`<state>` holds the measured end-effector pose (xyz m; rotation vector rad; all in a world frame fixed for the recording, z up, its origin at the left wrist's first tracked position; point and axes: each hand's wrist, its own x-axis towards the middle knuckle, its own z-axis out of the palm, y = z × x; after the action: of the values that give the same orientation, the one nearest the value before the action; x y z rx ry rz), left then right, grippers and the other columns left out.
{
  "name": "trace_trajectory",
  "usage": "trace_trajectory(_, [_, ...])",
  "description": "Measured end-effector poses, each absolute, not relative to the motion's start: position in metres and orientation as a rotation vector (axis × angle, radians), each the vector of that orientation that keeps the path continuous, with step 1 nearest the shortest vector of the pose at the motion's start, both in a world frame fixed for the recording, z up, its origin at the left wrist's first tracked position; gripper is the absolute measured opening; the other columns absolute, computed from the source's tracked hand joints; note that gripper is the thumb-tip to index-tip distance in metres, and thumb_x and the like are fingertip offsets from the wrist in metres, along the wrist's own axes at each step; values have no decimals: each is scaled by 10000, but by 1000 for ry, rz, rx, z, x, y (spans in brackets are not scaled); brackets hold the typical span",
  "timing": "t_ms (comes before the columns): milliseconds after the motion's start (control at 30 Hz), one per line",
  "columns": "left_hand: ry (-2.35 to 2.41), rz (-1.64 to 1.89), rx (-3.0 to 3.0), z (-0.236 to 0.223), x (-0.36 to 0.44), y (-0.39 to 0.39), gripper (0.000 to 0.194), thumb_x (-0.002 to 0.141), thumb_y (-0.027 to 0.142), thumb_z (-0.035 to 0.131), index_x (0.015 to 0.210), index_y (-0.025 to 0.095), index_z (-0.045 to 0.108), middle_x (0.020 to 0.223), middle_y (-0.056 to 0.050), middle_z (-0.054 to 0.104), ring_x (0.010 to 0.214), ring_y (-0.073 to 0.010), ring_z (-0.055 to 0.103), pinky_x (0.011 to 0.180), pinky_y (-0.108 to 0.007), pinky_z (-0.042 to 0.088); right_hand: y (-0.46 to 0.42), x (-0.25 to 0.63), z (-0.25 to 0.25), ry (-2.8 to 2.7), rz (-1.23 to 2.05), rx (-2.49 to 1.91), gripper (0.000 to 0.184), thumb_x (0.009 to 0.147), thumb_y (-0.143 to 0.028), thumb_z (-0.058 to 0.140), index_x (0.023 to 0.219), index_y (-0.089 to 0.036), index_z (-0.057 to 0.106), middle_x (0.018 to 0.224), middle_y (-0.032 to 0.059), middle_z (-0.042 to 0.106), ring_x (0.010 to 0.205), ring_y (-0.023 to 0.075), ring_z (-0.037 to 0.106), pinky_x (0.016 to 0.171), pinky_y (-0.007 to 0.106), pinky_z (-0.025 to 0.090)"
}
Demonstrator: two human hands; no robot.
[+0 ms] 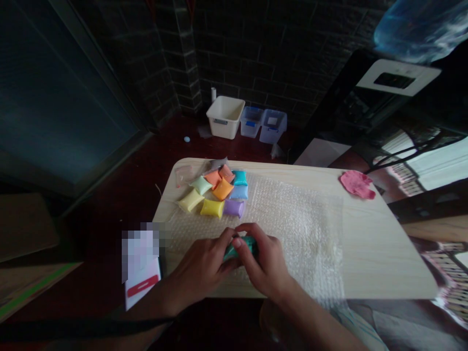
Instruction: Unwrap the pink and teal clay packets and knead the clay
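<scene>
Between my two hands, above the near edge of the table, is a small green packet (231, 252), partly covered by fingers. My left hand (208, 258) grips its left side. The fingers and thumb of my right hand (265, 256) close on its right side, near the top edge. Just beyond my hands lie several similar puffy packets, among them a yellow packet (212, 208), a purple packet (234, 208), an orange packet (223, 188) and a teal packet (240, 177). What fills them cannot be made out for certain.
Bubble wrap (300, 229) covers the middle of the wooden table (387, 258). A crumpled pink piece (358, 184) lies at the far right. On the floor behind stand a white basket (224, 119) and two clear bins (272, 127). A water dispenser (398, 78) rises at the right.
</scene>
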<state>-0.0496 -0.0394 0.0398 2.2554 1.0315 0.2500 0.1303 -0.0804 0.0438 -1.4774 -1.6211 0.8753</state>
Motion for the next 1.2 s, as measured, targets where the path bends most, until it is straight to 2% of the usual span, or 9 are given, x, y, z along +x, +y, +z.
trace_trajectory(133, [1066,306,2262,39,-47,-42,460,1041,517,452,1359,189,396,923,-88,784,753,-293,786,606,-322,524,-78,128,40,-1485,869,-1500,293,1036,-445,544,949,-206,690,703,24,685,592,164,617,577,282,433])
trace_trajectory(267, [1095,360,2310,39,-48,-41,598,1015,576,476,1428,166,336,834,-71,768,692,-278,772,615,-330,549,-73,128,33,-1337,919,-1532,378,1028,-491,549,873,-188,714,642,15,635,562,154,555,530,278,384])
trace_trajectory(367, [1136,390,2324,41,-49,-42,551,1042,524,438,1449,163,348,860,-95,776,736,-282,777,658,-352,574,-71,127,29,-1272,941,-1531,399,1012,-507,568,838,-178,713,644,20,630,576,155,544,537,280,387])
trace_trajectory(467, [1124,466,2251,42,-50,-43,441,1077,419,372,1449,183,371,981,-125,779,826,-269,781,733,-373,590,-70,127,28,-1245,934,-1524,374,1007,-501,579,873,-180,715,673,27,640,607,165,548,560,285,404])
trace_trajectory(567, [1072,550,2087,41,-49,-40,272,1069,346,425,1307,237,501,1119,-109,755,995,-245,754,838,-357,581,-68,129,29,-1234,896,-1517,340,1010,-490,574,904,-191,692,727,37,648,640,177,554,588,294,421])
trace_trajectory(667, [1042,592,1908,39,-48,-35,157,1036,336,528,1146,236,576,1108,-79,742,1016,-229,724,849,-336,563,-67,132,27,-1226,912,-1484,305,1018,-478,562,935,-200,657,757,30,628,664,174,541,607,292,424])
trace_trajectory(833, [1023,633,1783,38,-47,-30,182,1012,368,572,1086,203,585,963,-45,721,839,-196,690,728,-293,514,-65,134,23,-1102,1111,-1372,308,1005,-492,581,899,-205,611,741,-1,545,634,141,455,550,255,370])
trace_trajectory(967, [1033,647,1684,38,-49,-28,174,1011,366,566,943,205,570,755,13,658,687,-161,637,628,-252,461,-63,136,27,-1019,1314,-1281,306,959,-509,654,978,-205,633,704,-26,488,591,123,408,496,241,292])
trace_trajectory(1200, [1048,686,1639,40,-55,-23,265,976,371,619,785,188,628,679,13,644,649,-148,619,595,-231,444,-60,136,32,-913,1537,-1192,363,925,-525,695,984,-167,672,579,-75,398,500,88,310,471,248,202])
